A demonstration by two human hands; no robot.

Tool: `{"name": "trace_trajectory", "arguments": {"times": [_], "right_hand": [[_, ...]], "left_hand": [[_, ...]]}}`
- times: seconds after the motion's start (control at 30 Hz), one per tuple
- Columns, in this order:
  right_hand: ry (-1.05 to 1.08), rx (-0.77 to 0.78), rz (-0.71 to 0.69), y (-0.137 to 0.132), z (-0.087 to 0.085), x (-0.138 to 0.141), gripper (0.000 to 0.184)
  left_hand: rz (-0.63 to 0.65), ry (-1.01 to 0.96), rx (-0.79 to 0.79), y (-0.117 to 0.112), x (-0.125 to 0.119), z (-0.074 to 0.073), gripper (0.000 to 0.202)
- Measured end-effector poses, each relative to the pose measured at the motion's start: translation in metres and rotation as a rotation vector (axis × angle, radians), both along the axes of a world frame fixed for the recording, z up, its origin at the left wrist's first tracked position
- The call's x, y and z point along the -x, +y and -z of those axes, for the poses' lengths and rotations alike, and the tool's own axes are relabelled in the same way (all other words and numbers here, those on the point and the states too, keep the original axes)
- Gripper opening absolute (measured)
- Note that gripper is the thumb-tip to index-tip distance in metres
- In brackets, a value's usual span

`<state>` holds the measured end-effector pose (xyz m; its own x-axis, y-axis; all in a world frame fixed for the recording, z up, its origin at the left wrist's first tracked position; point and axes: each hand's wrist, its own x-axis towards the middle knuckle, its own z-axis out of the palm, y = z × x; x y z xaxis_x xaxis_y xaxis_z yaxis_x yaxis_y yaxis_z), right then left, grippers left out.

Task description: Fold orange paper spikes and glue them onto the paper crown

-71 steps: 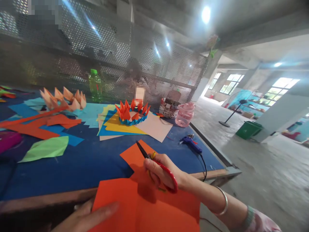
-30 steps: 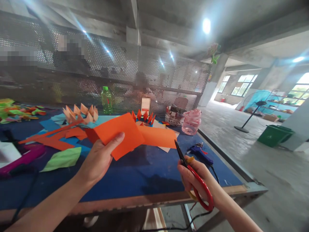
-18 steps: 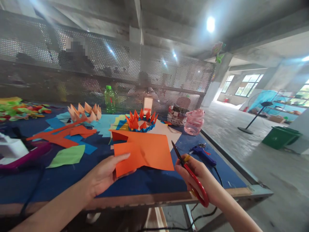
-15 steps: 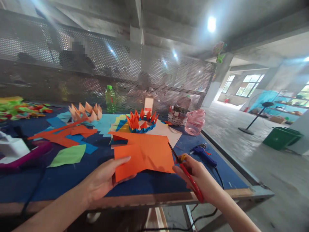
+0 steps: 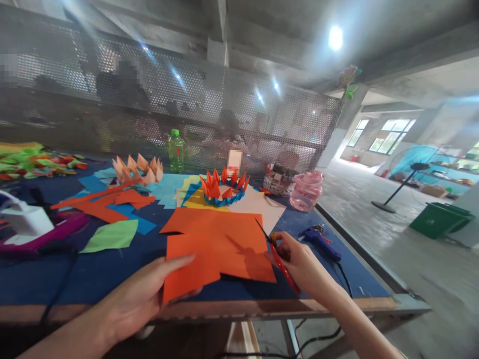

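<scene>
Seen from the head camera, the left hand [image 5: 138, 294] is pinching a cut orange paper sheet [image 5: 219, 249] low over the blue tabletop [image 5: 45, 284], while the right hand [image 5: 299, 262] is gripping red-handled scissors [image 5: 281, 264], their blades nearly closed, just beside the sheet's right edge.

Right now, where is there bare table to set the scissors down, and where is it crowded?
Bare blue tabletop lies between the green paper leaf and the orange sheet in your left hand. A smaller patch sits between the pink jar and the glue gun. Crowded: the origami crown and orange paper scraps.
</scene>
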<state>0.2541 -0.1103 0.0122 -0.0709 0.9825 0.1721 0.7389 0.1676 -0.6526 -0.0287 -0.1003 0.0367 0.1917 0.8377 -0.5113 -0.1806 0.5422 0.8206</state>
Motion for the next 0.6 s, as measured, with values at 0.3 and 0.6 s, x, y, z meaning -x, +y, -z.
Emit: {"name": "trace_trajectory", "arguments": {"times": [0.3, 0.6], "right_hand": [[-0.045, 0.018, 0.003, 0.001, -0.001, 0.005, 0.027], [-0.107, 0.015, 0.021, 0.009, 0.000, 0.005, 0.027]], "left_hand": [[0.096, -0.044, -0.060, 0.035, -0.001, 0.013, 0.021], [0.076, -0.001, -0.101, 0.056, 0.001, 0.013, 0.025]]}}
